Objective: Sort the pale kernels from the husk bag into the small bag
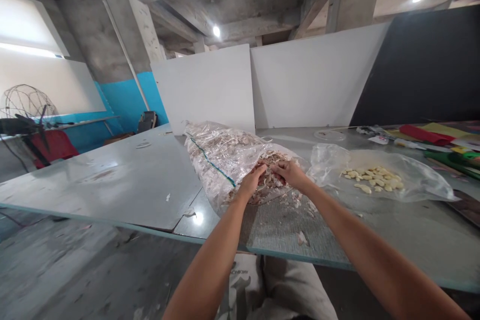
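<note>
A large clear plastic bag [221, 147] with a green cord along its side lies on the table, full of papery garlic skins [275, 159] that spill from its near end. At this mouth both hands reach among the skins. My left hand [255, 178] is curled with its fingertips in the skins. Close beside it, my right hand [289, 173] has thumb and fingers pressed together. Whatever either hand pinches is too small or hidden to name. To the right, peeled garlic cloves [375, 177] lie in a second clear plastic bag [423, 180].
The grey tabletop [142, 185] has its near edge just before my lap. Loose skin flakes [302, 239] lie near that edge. A clear round lid [329, 135] sits behind the cloves. Red cloth [426, 135] and other coloured pieces lie far right. White panels [300, 85] stand behind.
</note>
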Available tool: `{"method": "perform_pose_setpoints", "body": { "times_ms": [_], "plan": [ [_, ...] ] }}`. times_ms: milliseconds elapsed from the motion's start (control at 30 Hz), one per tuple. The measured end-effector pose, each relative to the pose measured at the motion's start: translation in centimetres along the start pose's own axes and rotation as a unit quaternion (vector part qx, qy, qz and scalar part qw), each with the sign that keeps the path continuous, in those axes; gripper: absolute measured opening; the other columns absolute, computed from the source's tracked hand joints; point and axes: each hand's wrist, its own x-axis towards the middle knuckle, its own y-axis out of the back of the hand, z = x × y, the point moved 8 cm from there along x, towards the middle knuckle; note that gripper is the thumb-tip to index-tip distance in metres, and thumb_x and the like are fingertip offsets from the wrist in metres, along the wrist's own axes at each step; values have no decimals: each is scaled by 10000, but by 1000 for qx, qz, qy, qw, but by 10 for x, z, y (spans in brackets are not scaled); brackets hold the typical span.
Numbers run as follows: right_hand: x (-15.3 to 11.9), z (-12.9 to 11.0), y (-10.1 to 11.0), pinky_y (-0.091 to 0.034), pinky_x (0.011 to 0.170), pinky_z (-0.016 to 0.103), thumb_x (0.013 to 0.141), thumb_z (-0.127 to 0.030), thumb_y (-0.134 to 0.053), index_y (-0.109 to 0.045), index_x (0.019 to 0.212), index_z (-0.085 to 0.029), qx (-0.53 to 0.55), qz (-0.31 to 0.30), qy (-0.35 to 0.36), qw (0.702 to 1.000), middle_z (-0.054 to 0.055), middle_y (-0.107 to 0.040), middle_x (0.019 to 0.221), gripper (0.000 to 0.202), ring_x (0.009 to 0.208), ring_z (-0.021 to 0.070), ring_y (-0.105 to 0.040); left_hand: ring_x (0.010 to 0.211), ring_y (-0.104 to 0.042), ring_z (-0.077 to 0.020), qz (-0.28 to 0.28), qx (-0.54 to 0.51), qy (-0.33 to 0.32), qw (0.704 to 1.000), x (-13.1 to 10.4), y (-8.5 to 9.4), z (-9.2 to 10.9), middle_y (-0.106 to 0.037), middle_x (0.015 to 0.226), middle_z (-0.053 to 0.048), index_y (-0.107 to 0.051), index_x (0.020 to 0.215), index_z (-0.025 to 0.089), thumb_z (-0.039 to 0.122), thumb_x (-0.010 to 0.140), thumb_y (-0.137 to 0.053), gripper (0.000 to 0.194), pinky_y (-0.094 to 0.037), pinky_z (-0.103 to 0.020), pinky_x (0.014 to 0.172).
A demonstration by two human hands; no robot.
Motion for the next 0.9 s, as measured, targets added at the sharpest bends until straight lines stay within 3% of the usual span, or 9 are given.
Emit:
{"method": "perform_pose_setpoints", "body": {
  "times_ms": [133,267,400,567,667,767,900],
  "plan": [
    [-1,-2,1,-280,388,215,748,-532,-481,-454,572,-182,-35,7,-7,999,-53,-414,410,393,358,78,-377,423,-343,-41,-55,-32,-23,998,-2,-11,8,-394,539,61,-495,785,181,454,704,-579,296,-253,-175,414],
    [-4,-13,7,-291,427,211,750,-479,-489,-531,654,-172,-116,32,16,993,-33,-481,472,325,416,85,-410,395,-280,-26,-76,-14,-30,997,-3,-16,14,-342,518,81,-451,743,177,450,667,-628,334,-204,-180,398],
    [-6,-20,12,-270,460,211,764,-431,-477,-574,689,-166,-219,52,43,973,-12,-517,527,293,481,95,-431,382,-284,-28,-97,-21,-8,995,-6,-21,14,-341,516,88,-431,747,180,454,668,-627,346,-223,-188,401],
    [-7,-17,13,-228,456,218,763,-427,-483,-607,702,-172,-265,70,42,961,-17,-493,501,290,466,93,-398,377,-284,-41,-128,-5,-33,991,-7,-26,14,-327,486,84,-404,693,182,442,729,-561,306,-229,-196,401],
    [-6,-11,10,-241,449,218,753,-446,-491,-602,663,-168,-225,83,40,970,-19,-486,490,312,454,90,-392,389,-284,-46,-109,30,-53,992,-6,-25,13,-342,492,72,-402,669,180,471,750,-520,324,-222,-199,402],
    [-3,-6,4,-281,430,218,757,-481,-476,-575,638,-166,-105,73,36,991,-27,-463,460,351,418,89,-397,402,-288,-53,-74,43,-58,995,-5,-20,11,-346,503,66,-418,674,181,521,747,-497,356,-231,-201,411],
    [-2,-3,-1,-322,390,225,710,-516,-534,-592,738,-164,46,59,9,997,-36,-469,469,358,381,91,-413,520,-459,-111,29,78,-28,996,-1,3,2,-497,574,11,-527,728,178,583,755,-427,418,-338,-229,497]
  ]
}}
